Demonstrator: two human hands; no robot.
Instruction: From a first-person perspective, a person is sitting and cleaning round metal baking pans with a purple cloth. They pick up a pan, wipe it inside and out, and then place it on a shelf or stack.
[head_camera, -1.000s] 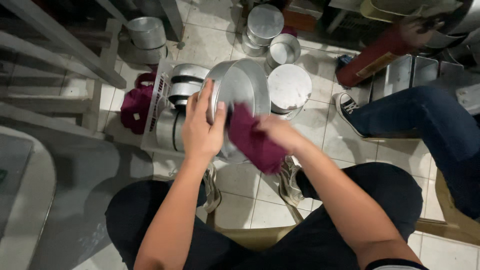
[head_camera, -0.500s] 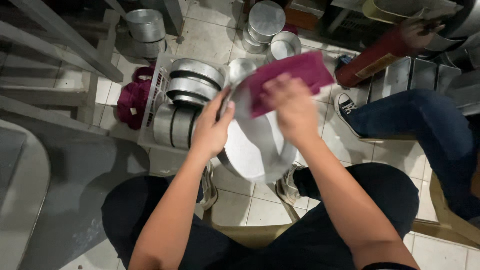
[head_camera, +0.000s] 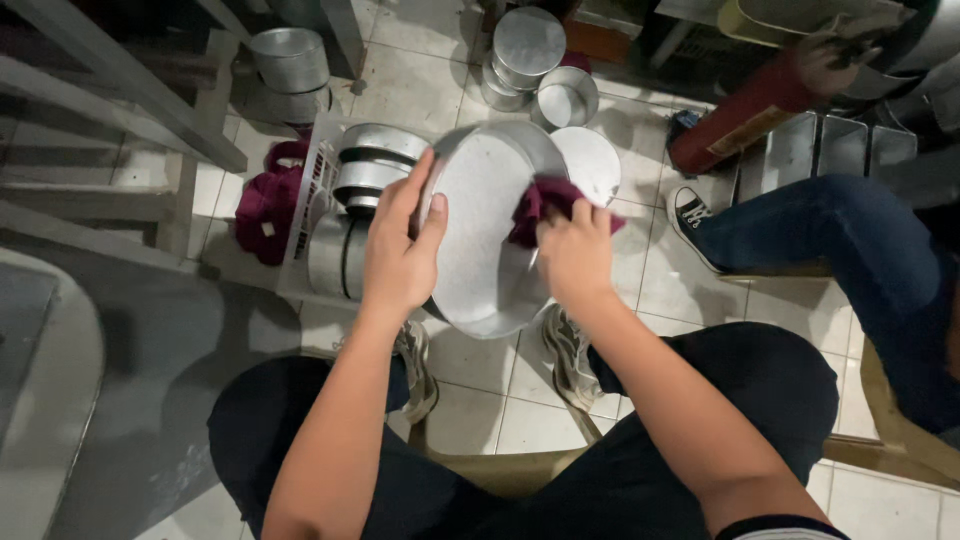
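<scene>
Pale tiled floor (head_camera: 470, 405) lies beneath a round silver metal pan (head_camera: 480, 240), tilted above the person's knees. Left hand (head_camera: 400, 262) clamps its rim; right hand (head_camera: 575, 255) presses a maroon cloth (head_camera: 545, 200) inside. Stacked metal tins (head_camera: 360, 185) sit left of the pan.

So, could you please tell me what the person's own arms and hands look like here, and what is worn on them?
Both forearms are bare, with no gloves, watch, rings or bracelets showing on the left hand or the right hand. The edge of a dark short sleeve with a white band shows at the right upper arm. No sleeve shows on the left arm.
</scene>
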